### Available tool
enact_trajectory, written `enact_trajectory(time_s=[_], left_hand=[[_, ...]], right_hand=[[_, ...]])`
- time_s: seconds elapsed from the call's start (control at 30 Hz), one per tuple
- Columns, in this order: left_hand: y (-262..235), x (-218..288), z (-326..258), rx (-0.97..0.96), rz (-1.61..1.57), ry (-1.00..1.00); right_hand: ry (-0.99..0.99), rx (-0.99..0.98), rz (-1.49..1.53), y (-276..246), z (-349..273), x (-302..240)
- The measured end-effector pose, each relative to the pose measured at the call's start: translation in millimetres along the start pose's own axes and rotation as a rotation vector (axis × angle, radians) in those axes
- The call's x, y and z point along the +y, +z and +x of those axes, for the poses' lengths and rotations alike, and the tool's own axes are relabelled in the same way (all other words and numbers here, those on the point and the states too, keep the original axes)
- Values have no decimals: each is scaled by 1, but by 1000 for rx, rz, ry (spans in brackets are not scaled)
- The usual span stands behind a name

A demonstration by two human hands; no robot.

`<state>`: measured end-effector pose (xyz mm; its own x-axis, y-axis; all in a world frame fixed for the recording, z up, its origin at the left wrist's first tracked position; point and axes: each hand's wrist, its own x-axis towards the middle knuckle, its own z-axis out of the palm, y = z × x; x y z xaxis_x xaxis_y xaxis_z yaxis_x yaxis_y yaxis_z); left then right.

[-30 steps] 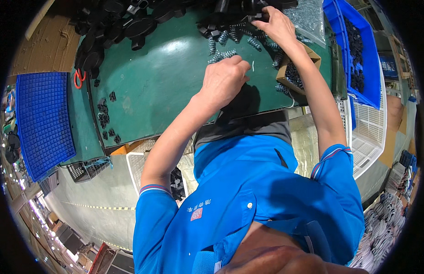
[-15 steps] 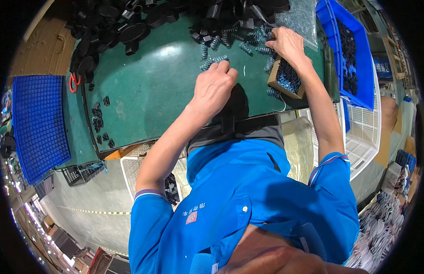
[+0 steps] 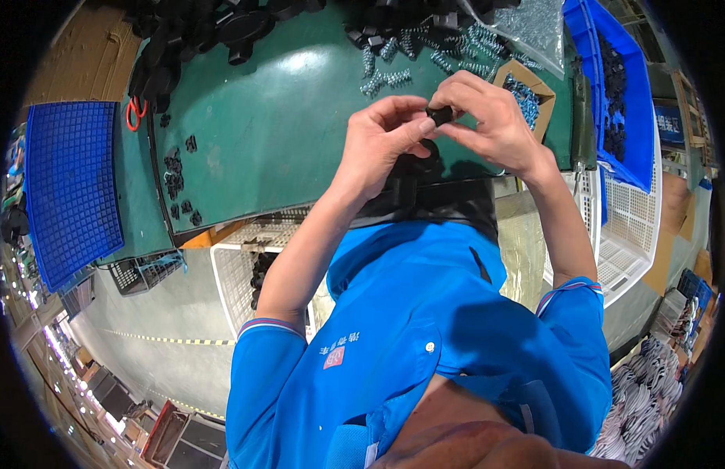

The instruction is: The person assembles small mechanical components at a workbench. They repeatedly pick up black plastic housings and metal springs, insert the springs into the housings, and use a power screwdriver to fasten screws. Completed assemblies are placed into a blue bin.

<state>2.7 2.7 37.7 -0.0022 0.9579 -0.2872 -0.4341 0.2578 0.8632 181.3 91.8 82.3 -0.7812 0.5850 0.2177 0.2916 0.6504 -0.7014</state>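
Observation:
My left hand [image 3: 382, 141] and my right hand [image 3: 491, 121] meet over the near part of the green table. Between their closed fingertips is a small black part [image 3: 438, 116], mostly covered by the fingers. Below the hands, at the table's front edge, sits a larger black piece [image 3: 413, 166], partly hidden by my left hand. Several coil springs [image 3: 395, 79] lie loose beyond the hands. Right of my right hand, an open cardboard box [image 3: 548, 109] holds many small bluish metal pieces [image 3: 525, 100].
Black parts [image 3: 241, 27] are heaped along the table's far side. A clear plastic bag [image 3: 534, 35] lies at the far right. Red-handled scissors [image 3: 134, 113] and small black pieces [image 3: 173, 173] are on the left. Blue bins [image 3: 640, 148] and a white crate [image 3: 636, 250] stand right.
Both hands have come together, the right one leaving the springs at the far right and moving left and nearer. The small black part now shows between them. The cardboard box appears shifted and turned.

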Motion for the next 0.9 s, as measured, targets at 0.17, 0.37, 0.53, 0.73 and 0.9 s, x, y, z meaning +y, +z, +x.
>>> enact_trajectory(time_s=[0.17,0.37,0.53,0.73,0.9], left_hand=[[-13,-10,-21,-106,-436,-143],[-22,-26,-33,-141,-545,-167],[-25,-27,-35,-122,-507,-138],[-20,-24,-37,-2,-79,111],[-40,-16,-26,341,663,402]], right_hand=[[108,183,511,26,-17,-10],[238,245,672,48,-26,-19],[232,244,481,48,-20,-29],[397,285,589,54,-19,-31],[308,243,408,40,-15,6]])
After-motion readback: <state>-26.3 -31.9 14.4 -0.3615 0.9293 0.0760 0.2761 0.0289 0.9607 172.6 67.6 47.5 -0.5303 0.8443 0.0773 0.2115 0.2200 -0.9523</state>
